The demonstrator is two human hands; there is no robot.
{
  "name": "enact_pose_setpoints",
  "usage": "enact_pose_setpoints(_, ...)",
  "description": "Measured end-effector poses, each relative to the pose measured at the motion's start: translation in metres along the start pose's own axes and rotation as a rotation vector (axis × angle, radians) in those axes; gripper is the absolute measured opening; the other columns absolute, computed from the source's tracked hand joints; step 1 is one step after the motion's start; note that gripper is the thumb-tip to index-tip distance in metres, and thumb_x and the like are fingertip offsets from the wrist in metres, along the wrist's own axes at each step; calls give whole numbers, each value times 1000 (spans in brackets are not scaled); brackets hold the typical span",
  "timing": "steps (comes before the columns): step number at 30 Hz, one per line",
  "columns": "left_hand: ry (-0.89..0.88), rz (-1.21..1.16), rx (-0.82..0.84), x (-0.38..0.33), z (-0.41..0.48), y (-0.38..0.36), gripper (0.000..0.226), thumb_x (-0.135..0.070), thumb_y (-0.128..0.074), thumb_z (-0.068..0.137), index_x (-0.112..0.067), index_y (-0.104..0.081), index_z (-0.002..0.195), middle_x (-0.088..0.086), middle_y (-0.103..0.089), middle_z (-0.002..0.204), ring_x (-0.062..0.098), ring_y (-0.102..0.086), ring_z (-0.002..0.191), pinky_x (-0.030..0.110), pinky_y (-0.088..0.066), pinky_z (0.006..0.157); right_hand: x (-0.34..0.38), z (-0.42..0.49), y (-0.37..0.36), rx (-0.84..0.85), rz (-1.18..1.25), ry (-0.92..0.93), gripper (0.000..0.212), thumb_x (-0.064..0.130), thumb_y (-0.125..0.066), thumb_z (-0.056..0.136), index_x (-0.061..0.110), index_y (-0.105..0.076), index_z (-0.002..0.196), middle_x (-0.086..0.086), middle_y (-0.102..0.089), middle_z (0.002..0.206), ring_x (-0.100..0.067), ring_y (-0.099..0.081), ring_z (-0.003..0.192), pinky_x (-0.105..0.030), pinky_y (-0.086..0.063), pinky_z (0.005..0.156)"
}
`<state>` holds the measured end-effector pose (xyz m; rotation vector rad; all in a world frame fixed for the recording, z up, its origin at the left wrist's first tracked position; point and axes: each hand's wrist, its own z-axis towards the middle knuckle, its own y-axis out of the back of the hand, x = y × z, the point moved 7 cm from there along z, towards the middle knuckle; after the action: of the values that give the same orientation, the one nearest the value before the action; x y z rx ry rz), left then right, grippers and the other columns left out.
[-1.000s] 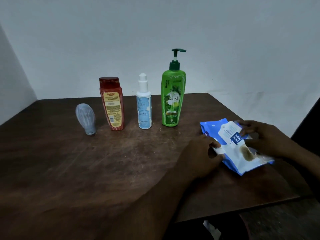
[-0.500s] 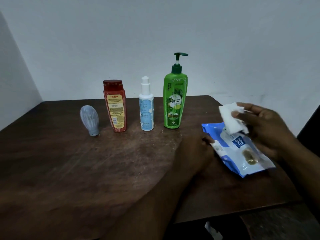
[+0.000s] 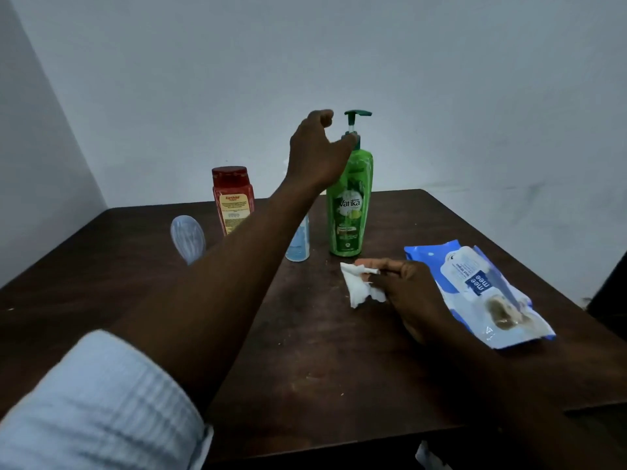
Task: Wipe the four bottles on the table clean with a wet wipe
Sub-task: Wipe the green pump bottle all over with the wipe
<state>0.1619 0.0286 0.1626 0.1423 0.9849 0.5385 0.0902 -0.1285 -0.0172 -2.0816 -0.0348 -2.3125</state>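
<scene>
Your left hand (image 3: 315,150) is raised at the top of the green pump bottle (image 3: 349,205). The thumb lies against the collar below the pump head and the fingers (image 3: 322,117) are curled just left of the pump stem. Whether they have closed on the neck cannot be told from this view. The bottle stands upright on the tabletop (image 3: 305,351), at the right end of the row.

Your right hand (image 3: 417,300) is low over the tabletop in front of that bottle. Its thumb and fingers pinch a crumpled white wet wipe (image 3: 358,290), which hangs out to the left of the hand.

To the left of the green bottle stand a small white and blue bottle (image 3: 300,242), largely hidden behind your left forearm, then a red bottle (image 3: 234,201), and then a pale grey bottle (image 3: 187,239) resting cap-down. All are upright and apart from one another.

The blue wipes pack (image 3: 475,286) lies flat just right of your right hand, with a brown stain on its near end. A light checked sleeve (image 3: 95,401) is rolled up on your left arm.
</scene>
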Motion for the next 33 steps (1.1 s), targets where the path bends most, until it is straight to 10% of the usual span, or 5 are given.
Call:
enact_pose_setpoints(11,96,-112,178,14,14,-24,36,-34,-76,78,-15,-72,109,0,-72,106,16,-68,101,34,-56,89,-2,-2,4,-4,-69,-6,21,3,-65,92,13,-76,106,-6,-78,91,-21,-75,90,-37,-58,86)
enact_pose_setpoints(23,-49,-167,104,16,-24,33,31,-45,-77,78,-22,-79,99,-3,-76,92,13,-72,90,46,-57,90,18,-11,27,-209,191,88,24,-2,-61,91,15,-76,99,-2,-79,91,-17,-75,89,-22,-57,70)
enact_pose_setpoints(29,15,-302,169,20,-52,59,16,-35,-75,86,-21,-79,94,5,-77,91,17,-71,81,41,-57,81,55,-26,24,-218,331,229,32,6,-47,97,14,-78,93,-6,-77,102,-13,-72,99,-30,-52,88)
enact_pose_setpoints(33,109,-357,214,32,-64,63,17,-34,-75,87,-20,-78,95,8,-77,93,18,-69,80,41,-57,79,97,-43,4,-219,30,409,18,11,-60,96,14,-77,103,7,-77,97,2,-70,93,-12,-51,79)
